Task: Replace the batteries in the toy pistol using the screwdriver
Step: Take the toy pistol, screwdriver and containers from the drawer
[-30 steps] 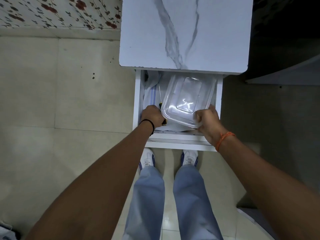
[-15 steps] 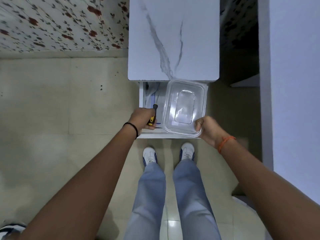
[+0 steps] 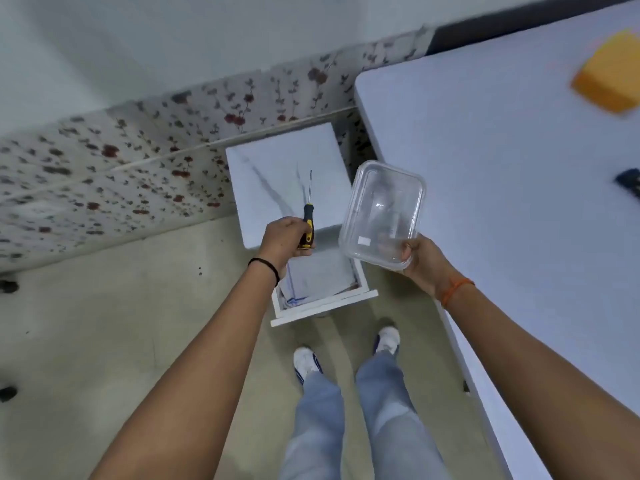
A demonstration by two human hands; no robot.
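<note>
Left hand wrapped round the yellow-and-black handle of the screwdriver — shaft pointing far, above the small marble-topped cabinet. Right hand gripping the near corner of a clear plastic container — just right of the screwdriver, beside the white table.

What I can't make out from up here

My left grip covers the lower handle of the screwdriver. Something small lies inside the clear box, too blurred through the plastic to name. On the desk the orange block is smeared by blur and cut by the right edge, as is a dark object. My left arm hides part of the open drawer.
</note>
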